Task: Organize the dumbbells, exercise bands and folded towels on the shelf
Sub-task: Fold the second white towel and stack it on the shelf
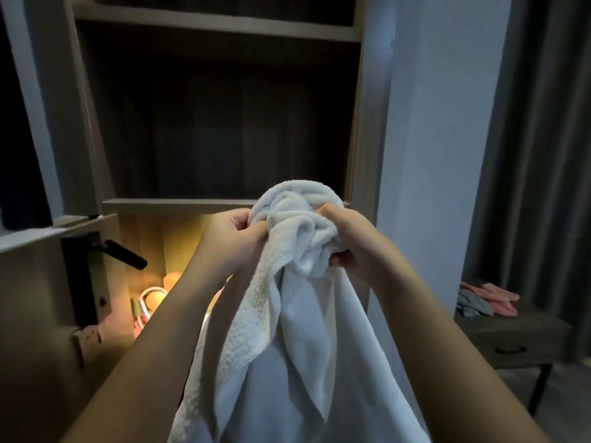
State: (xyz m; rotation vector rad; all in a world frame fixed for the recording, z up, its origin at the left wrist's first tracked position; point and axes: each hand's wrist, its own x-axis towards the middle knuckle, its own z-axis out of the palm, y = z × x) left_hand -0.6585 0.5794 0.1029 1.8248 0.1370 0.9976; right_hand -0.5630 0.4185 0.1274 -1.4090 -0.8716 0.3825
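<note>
Folding looks like the step in hand. One white towel (297, 330) hangs bunched at centre frame, in front of the shelf (179, 204) and not yet on it. The left hand (235, 239) pinches a gathered edge, fingers curled tight on the cloth. The right hand (355, 247) grips the crumpled top, fingers wrapped round it. To do this well, I judge the hands should find two corners, draw apart so the cloth falls flat, then fold edge to edge before it goes on a board. Pushed in bunched, it would likely sag and spill.

Counted: one towel, two hands. In the lit compartment at lower left lie pinkish things (150, 302), perhaps bands, too dim and hidden to count. On the small worktop (511, 334) at lower right lie pink cloths (499, 297) and one grey cloth (473, 303); how many pink ones I cannot tell.
</note>
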